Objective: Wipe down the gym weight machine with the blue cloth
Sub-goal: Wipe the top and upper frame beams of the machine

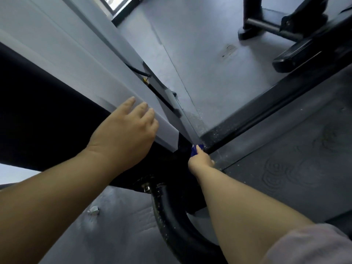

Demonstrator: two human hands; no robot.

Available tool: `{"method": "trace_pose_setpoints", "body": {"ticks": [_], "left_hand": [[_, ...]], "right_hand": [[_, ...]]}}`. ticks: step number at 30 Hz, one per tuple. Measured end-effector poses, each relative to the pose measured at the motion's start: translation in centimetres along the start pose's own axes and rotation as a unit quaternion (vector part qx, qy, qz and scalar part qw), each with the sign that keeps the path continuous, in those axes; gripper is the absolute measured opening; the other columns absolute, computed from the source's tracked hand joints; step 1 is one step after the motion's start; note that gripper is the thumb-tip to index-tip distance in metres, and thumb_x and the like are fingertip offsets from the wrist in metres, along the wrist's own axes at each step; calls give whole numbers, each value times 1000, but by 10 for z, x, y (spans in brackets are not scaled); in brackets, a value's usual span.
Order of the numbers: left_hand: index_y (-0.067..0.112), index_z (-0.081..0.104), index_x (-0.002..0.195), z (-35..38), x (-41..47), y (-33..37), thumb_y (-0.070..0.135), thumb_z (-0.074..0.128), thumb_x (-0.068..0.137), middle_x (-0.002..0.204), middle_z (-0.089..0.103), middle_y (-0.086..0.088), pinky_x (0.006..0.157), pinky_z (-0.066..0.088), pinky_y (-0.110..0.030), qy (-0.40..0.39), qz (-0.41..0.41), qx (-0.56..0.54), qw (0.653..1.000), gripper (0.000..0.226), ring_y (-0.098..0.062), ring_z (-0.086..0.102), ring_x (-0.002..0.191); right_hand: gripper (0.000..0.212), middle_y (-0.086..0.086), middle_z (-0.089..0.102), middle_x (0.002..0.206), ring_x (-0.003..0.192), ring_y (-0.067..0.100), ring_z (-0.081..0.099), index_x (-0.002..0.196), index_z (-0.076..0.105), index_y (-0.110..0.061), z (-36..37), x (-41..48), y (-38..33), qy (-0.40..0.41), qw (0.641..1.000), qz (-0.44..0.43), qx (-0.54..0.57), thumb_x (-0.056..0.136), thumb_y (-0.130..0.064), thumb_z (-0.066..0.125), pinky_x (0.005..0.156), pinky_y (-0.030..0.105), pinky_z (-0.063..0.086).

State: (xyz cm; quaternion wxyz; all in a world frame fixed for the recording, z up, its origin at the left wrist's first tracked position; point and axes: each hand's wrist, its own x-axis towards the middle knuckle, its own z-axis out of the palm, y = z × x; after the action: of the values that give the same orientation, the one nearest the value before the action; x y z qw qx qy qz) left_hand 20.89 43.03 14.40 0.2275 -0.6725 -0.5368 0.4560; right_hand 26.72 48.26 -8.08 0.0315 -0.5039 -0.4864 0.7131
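I look steeply down the weight machine. Its white shroud panel [99, 73] slants across the upper left, with a black frame part [38, 103] under it. My left hand [125, 134] lies flat with straight fingers on the lower edge of that panel. Far below, my right hand [202, 161] grips the blue cloth [195, 150] and holds it against the black base rail [266, 103] where it meets the machine's foot. Only a small corner of the cloth shows past my fingers. A black curved tube [171, 216] of the machine runs under my right forearm.
Grey rubber floor [209, 44] spreads around the base. Another black machine's foot and bar [270, 29] stand at the top right, with a black pedal-like pad [293, 56] beside it. A cable [139, 71] hangs by the panel. A small white scrap [93, 209] lies on the floor at lower left.
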Motion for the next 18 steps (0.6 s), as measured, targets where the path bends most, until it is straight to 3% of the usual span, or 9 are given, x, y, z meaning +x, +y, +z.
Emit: {"method": "trace_pose_setpoints", "body": {"ticks": [3,6,8,11,13,14,16,18], "left_hand": [[0,70,107,4,0,1,15,29,87,116,66,-25,104,39,-55,18,-5,8,1000,48,-42,60,114],[4,69,104,5,0,2,13,34,87,112,67,-20,106,38,-52,21,-4,1,1000,39,-40,60,113],[7,66,94,5,1,1,10,33,86,98,67,-16,102,42,-51,38,-1,1,999,34,-38,62,102],[9,60,73,-1,0,1,4,43,80,71,59,-12,78,52,-46,66,18,-15,998,19,-34,59,71],[9,58,67,-5,-5,1,8,55,76,65,57,-10,67,53,-42,94,26,-39,994,10,-31,58,63],[10,59,66,-4,-9,0,11,58,76,64,58,-9,69,53,-42,110,24,-51,992,10,-31,58,63],[11,64,71,-1,-19,-5,17,51,81,71,63,-9,92,48,-48,128,1,-51,990,17,-32,63,74],[10,70,81,-2,-36,-14,20,33,88,85,69,-11,113,23,-52,148,-49,-32,987,40,-34,65,96]], "right_hand": [[56,8,47,146,129,28,48,145,48,-22,-4,1,-3,45,997,-52,20,93,1,49,104,29,38],[60,8,45,148,130,30,47,151,37,-26,-3,1,-3,-3,1000,-21,6,96,-2,45,106,29,35],[59,8,42,149,130,31,46,151,36,-27,-5,-2,-6,-14,1000,-6,19,98,-3,43,107,28,33],[52,11,50,141,123,33,52,141,51,-25,-9,-16,-19,5,999,-11,48,94,-2,46,104,33,42],[41,11,60,127,111,34,58,122,61,-24,-7,-34,-25,9,997,-20,77,90,-2,49,100,40,49],[33,12,63,119,105,33,60,111,62,-23,-4,-45,-27,-3,996,-20,84,88,-2,51,96,44,52],[27,16,64,110,98,35,61,100,63,-17,0,-63,-34,-39,993,-19,108,83,3,58,90,50,55],[30,19,66,108,96,39,62,94,68,-16,3,-80,-54,-65,987,-39,143,76,8,65,88,52,56]]}}
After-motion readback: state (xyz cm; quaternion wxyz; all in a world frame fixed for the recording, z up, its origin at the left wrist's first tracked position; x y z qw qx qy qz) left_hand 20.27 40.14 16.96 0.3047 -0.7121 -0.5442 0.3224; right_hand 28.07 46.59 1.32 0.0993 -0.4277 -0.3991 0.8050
